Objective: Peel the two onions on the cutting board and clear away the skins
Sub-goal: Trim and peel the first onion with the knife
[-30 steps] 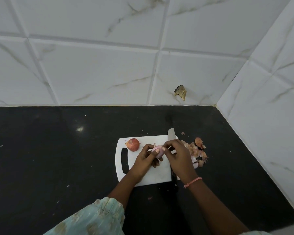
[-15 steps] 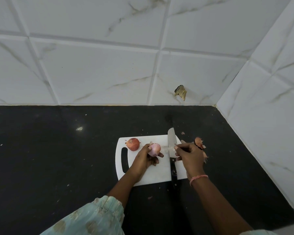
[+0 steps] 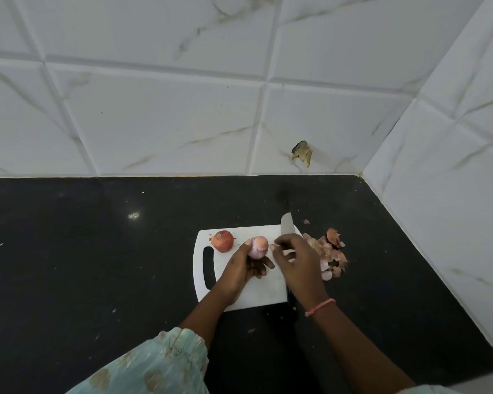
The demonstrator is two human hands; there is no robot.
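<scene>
Fingers (image 3: 264, 264) of the left hand (image 3: 241, 273) curl up around the peeled onion (image 3: 258, 247), thumb on its left side, holding it upright just above the white cutting board (image 3: 256, 291). Beside it, the right hand (image 3: 295, 261) hovers close to the onion's right side without touching it; its fingers are loosely bent, and a pale scrap seems to sit at the fingertips, though it is too small for me to be sure they pinch anything. A pink thread band (image 3: 320, 306) circles that wrist.

On the board's far left corner, near the handle slot, the second onion (image 3: 222, 241) lies with its reddish-brown skin on. A knife (image 3: 287, 223) lies along the board's right edge, blade tip pointing toward the wall, much of it hidden under the right hand. Just past that edge, on the black surface (image 3: 97, 265), sits a loose heap of onion skins (image 3: 329, 253), with one small flake (image 3: 306, 222) apart near the knife tip. A patterned pale-green sleeve (image 3: 165, 362) covers the left arm.
</scene>
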